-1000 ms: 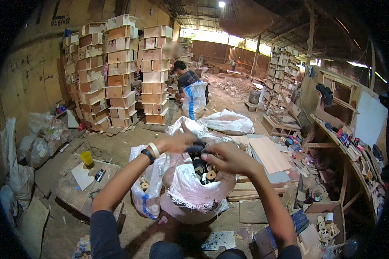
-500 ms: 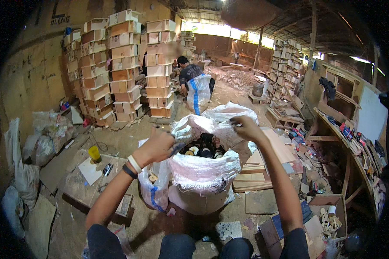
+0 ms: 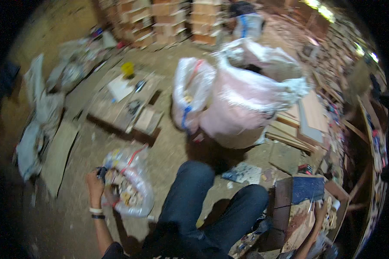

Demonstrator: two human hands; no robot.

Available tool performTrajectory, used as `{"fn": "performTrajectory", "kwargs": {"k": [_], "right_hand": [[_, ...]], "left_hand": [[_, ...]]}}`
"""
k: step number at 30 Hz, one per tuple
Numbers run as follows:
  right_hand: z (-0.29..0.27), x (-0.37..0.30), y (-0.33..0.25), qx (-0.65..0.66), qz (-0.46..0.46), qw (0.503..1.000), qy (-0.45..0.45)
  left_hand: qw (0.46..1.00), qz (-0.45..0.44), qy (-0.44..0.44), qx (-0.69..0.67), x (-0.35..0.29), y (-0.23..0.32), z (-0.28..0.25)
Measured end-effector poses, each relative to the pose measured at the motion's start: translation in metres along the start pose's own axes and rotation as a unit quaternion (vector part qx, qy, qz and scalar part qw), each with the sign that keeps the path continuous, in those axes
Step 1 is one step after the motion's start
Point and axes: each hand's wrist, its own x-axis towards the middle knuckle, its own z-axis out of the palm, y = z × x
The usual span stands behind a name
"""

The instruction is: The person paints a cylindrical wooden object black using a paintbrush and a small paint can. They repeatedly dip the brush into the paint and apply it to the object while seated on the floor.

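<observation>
My left hand (image 3: 95, 184) is closed beside a clear plastic bag (image 3: 145, 196) on the floor at the left. A small dark thing (image 3: 101, 173) shows at its fingers, too blurred to name. Pale round wooden pieces (image 3: 132, 196) lie in that bag. My right hand (image 3: 320, 212) reaches down into a wooden box (image 3: 284, 203) at the lower right, next to pale spool-like wooden pieces (image 3: 331, 218). Blur hides whether its fingers grip anything. A dark blue cloth-like piece (image 3: 307, 190) lies over the box's far part.
A large white woven sack (image 3: 242, 108) stands open ahead, with a clear bag (image 3: 192, 95) at its left. Left of them is a low wooden platform (image 3: 116, 105) bearing a yellow cup (image 3: 128, 70). Stacked wooden boxes (image 3: 168, 21) rise behind. Boards (image 3: 289, 129) lie right of the sack.
My view has swung downward. Both hands have left the large sack: the left is now by the clear bag on the floor, the right at the wooden box.
</observation>
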Motion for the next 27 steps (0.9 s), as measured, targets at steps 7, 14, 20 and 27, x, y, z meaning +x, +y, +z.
{"fn": "performTrajectory", "kwargs": {"k": [7, 14, 20, 27], "right_hand": [[0.098, -0.037, 0.111, -0.126, 0.002, 0.992, 0.028], [0.086, -0.053, 0.057, -0.095, 0.036, 0.993, 0.053], [0.099, -0.048, 0.078, -0.101, -0.046, 0.988, 0.109], [0.085, -0.045, 0.065, -0.107, -0.068, 0.983, 0.133]], "left_hand": [[0.909, -0.395, 0.112, 0.071, -0.173, -0.211, 0.071], [0.794, -0.442, 0.192, -0.371, -0.181, -0.220, 0.150], [0.821, -0.166, 0.300, -0.456, -0.132, -0.151, 0.048], [0.936, -0.273, 0.219, -0.021, -0.133, -0.122, 0.038]]}}
